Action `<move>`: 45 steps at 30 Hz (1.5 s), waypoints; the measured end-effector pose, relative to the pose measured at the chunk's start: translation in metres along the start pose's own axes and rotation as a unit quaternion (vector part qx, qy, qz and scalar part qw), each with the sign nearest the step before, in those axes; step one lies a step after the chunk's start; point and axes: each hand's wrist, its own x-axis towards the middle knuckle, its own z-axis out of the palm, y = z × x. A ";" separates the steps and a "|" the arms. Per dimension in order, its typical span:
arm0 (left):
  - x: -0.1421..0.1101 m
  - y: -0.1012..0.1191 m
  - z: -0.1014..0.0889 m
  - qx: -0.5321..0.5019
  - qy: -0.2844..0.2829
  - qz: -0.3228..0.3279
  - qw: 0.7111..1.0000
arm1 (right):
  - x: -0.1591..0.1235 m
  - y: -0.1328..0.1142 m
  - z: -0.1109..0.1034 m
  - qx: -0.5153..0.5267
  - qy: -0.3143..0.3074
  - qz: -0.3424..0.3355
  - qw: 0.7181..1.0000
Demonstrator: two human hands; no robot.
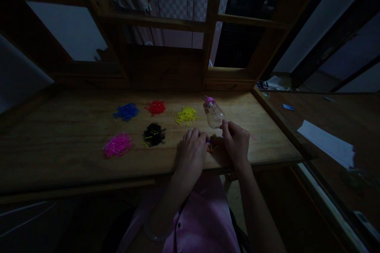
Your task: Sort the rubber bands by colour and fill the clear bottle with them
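My left hand point(194, 148) rests low over the desk's front part, its fingers curled together. A small blue piece point(210, 141) shows at its fingertips, too small to tell if it is gripped. Beside them lies a little mixed heap of coloured bands point(213, 147), partly hidden by the hand. My right hand point(237, 138) is closed in a pinch to the right of this heap; what it holds, if anything, cannot be made out. Just beyond its fingertips a clear bulb-shaped bottle point(216, 116) with a pink cap lies on its side.
Separate piles of what look like small rubber bands lie on the wooden desk point(74, 146): yellow point(186, 115), red point(156, 107), blue point(126, 112), black point(154, 134) and pink point(118, 145). Wooden shelving point(166, 67) stands behind. Papers point(326, 142) lie on a surface at right.
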 end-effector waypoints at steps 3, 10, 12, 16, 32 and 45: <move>0.003 0.000 0.003 0.010 -0.014 0.015 1.000 | 0.000 0.001 0.001 0.000 0.001 -0.003 1.000; 0.004 0.003 -0.009 0.000 -0.001 0.028 1.000 | 0.000 0.000 0.001 -0.004 0.007 -0.011 1.000; 0.002 0.002 -0.016 -0.012 0.018 0.014 1.000 | 0.000 0.000 0.000 -0.004 0.006 -0.008 1.000; -0.004 -0.003 -0.022 0.010 0.025 -0.001 1.000 | 0.000 0.000 0.000 0.001 0.000 -0.005 1.000; -0.006 -0.002 -0.015 0.096 -0.019 0.025 0.995 | 0.000 0.000 0.000 0.006 0.003 -0.002 1.000; -0.002 -0.003 -0.050 -0.091 -0.018 -0.037 0.995 | 0.001 -0.001 -0.001 0.018 0.016 -0.008 1.000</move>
